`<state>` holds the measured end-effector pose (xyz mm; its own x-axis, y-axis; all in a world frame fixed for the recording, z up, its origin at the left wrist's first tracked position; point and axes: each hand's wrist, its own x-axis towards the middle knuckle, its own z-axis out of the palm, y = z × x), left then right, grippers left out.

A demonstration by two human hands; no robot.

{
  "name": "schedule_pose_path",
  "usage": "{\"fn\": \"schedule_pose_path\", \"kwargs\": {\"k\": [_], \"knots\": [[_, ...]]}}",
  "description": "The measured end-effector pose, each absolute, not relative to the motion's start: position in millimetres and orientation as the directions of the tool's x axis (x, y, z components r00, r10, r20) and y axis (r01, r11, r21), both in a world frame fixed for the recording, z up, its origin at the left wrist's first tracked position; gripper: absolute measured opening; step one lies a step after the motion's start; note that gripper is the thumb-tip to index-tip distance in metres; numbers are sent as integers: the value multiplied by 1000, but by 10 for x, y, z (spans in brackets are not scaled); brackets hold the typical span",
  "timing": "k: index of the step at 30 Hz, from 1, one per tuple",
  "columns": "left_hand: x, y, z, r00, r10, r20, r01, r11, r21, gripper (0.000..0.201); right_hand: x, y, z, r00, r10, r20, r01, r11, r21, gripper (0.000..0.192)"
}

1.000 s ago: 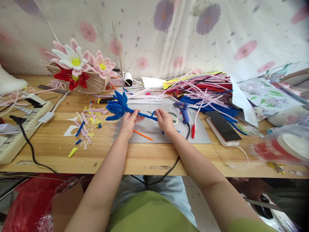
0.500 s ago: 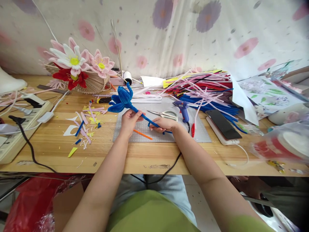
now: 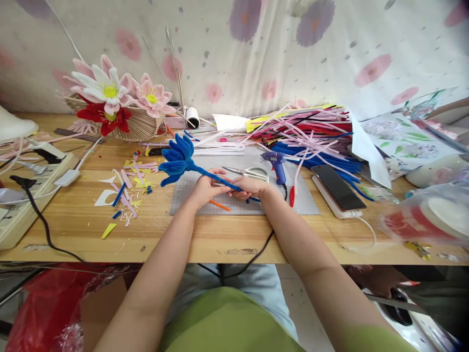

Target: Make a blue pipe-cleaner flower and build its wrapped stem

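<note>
Two bare forearms reach from a person in a green top over the near edge of a wooden table [image 3: 220,244]. Both hands meet above a grey cutting mat [image 3: 308,205]. The left hand [image 3: 205,188] and the right hand [image 3: 248,187] each close their fingers around the stem of a blue pipe-cleaner flower [image 3: 177,159], held just above the mat with its fuzzy looped petals pointing up and left. It looks very light and soft, with a bendable wire core; the wrapped stem seems the firmest place to grip, since the petals would likely crush or bend out of shape. An orange stick [image 3: 219,205] lies under the hands. Just beyond sit scissors [image 3: 252,172], a blue glue gun [image 3: 277,164] and a phone [image 3: 335,182]. Farther back lie a heap of coloured pipe cleaners [image 3: 311,132] and a basket of finished flowers [image 3: 117,102], against a flowered cloth [image 3: 293,54].
</note>
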<state>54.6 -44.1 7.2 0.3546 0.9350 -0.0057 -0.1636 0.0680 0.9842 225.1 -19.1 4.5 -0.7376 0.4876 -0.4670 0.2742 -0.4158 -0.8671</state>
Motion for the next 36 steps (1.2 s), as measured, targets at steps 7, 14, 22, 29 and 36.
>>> {"fn": "schedule_pose_path", "kwargs": {"k": [7, 14, 22, 29, 36], "knots": [[590, -437, 40, 265, 964, 20, -147, 20, 989, 38, 2227, -178, 48, -716, 480, -507, 282, -465, -839, 20], [597, -400, 60, 19, 1000, -5, -277, 10, 961, 33, 2250, -194, 60, -718, 556, -419, 197, -415, -888, 25], [464, -230, -60, -319, 948, 3, -279, -97, 956, 24, 1974, -426, 140, -611, 791, -29, 387, 266, -883, 27], [407, -206, -89, -84, 996, -19, -200, 2, 980, 29, 2058, -438, 329, -546, 788, 284, 432, 555, -711, 26], [392, -290, -25, 161, 987, -22, -136, 44, 990, 28, 2206, -255, 241, -228, 913, 339, 459, 408, -790, 28]]}}
